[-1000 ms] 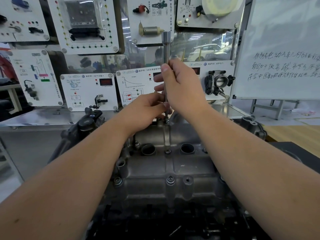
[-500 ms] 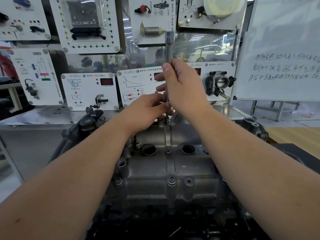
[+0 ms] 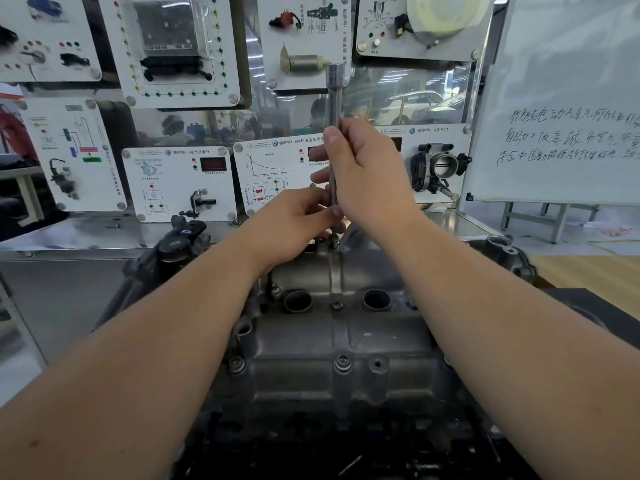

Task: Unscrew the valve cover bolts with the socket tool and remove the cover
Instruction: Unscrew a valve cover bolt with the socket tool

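With the right hand [image 3: 370, 174] gripping the long, upright chrome socket tool [image 3: 335, 98] and the left hand's [image 3: 298, 220] fingers [image 3: 334, 212] pinching its lower shaft, keep it plumb on the bolt at twelve o'clock of the grey cast-metal valve cover [image 3: 332, 334].

Both hands, right hand [image 3: 370, 171] above left hand [image 3: 294, 216], grip the upright socket tool [image 3: 335, 95] on the valve cover [image 3: 332, 334].

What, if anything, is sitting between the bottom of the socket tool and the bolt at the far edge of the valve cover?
Nothing visible. The right hand holds the socket tool upright, and the left hand pinches its lower shaft. Its tip meets the bolt on the valve cover directly.
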{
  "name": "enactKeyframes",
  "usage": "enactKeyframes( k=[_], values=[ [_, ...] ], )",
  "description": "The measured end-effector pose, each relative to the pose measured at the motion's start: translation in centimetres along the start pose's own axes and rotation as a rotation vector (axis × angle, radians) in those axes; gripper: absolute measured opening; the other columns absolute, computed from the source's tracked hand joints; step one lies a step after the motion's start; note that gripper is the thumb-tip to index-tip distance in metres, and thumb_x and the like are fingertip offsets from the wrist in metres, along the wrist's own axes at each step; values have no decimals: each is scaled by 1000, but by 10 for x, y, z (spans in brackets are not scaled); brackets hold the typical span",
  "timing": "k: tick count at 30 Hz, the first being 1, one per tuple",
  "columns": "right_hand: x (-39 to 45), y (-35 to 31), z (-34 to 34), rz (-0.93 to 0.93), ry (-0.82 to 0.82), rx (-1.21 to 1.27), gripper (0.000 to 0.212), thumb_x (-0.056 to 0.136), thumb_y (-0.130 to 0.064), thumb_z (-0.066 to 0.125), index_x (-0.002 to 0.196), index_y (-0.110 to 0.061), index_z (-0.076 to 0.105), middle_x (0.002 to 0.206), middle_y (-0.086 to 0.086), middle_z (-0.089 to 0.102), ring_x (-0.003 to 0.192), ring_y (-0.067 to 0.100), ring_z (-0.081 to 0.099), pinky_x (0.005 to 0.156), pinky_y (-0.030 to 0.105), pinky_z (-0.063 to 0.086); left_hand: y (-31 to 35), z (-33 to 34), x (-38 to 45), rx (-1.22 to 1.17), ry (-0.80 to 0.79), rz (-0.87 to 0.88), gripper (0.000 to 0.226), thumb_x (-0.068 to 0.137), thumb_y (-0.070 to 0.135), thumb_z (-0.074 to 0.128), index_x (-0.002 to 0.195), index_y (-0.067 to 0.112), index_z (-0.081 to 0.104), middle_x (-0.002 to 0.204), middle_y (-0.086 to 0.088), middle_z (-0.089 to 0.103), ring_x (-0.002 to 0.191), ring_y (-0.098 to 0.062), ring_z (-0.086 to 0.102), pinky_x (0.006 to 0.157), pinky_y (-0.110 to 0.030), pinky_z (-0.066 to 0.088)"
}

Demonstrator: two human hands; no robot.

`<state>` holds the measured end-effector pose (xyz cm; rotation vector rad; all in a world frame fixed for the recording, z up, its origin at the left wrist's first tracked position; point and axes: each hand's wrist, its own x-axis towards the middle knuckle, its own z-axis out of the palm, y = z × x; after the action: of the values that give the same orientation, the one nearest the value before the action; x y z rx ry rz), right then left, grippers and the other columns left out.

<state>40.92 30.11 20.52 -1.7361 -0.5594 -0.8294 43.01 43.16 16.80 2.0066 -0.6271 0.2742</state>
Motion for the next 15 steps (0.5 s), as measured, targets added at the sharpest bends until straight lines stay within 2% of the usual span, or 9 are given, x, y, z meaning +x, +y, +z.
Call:
enactKeyframes(
  k=[3, 5, 9, 13, 15],
  values=[
    [-1, 1, 0, 31, -10, 54, 8, 104, -35, 54, 97, -38, 51, 88, -9, 73, 69, 4, 72, 46, 18, 46, 0, 0, 1, -9, 7, -3, 16, 102, 23, 62, 105, 9, 70, 93, -3, 78, 71, 6, 68, 57, -3, 43],
    [-1, 2, 0, 23, 1, 54, 12, 102, -35, 59, 97, -40, 48, 88, -8, 74, 69, 5, 72, 49, 22, 48, 0, 0, 1, -3, 8, -6, 15, 100, 22, 64, 103, 8, 70, 89, -1, 78, 70, 5, 68, 55, -3, 42],
    [1, 3, 0, -3, 17, -3, 15, 105, -30, 54, 91, -36, 51, 87, -10, 72, 73, 6, 72, 55, 27, 48, -2, 1, 2, -51, 8, -6, 11, 101, 21, 63, 97, 14, 71, 79, 7, 76, 70, 4, 69, 56, -4, 44],
    [1, 1, 1, -4, 14, -45, 24, 107, -28, 47, 85, -34, 54, 85, -13, 70, 71, 1, 70, 49, 17, 46, -1, 0, 0, -36, -14, 12, 16, 105, 22, 57, 101, 24, 72, 89, 12, 78, 77, 3, 71, 62, -6, 46],
    [1, 0, 1, 2, 10, -38, 25, 108, -29, 45, 85, -35, 54, 84, -14, 69, 70, 2, 69, 48, 19, 46, -1, -1, 0, -31, -13, 20, 14, 104, 21, 59, 105, 17, 73, 95, 5, 79, 80, 1, 71, 66, -8, 48]
  ],
)
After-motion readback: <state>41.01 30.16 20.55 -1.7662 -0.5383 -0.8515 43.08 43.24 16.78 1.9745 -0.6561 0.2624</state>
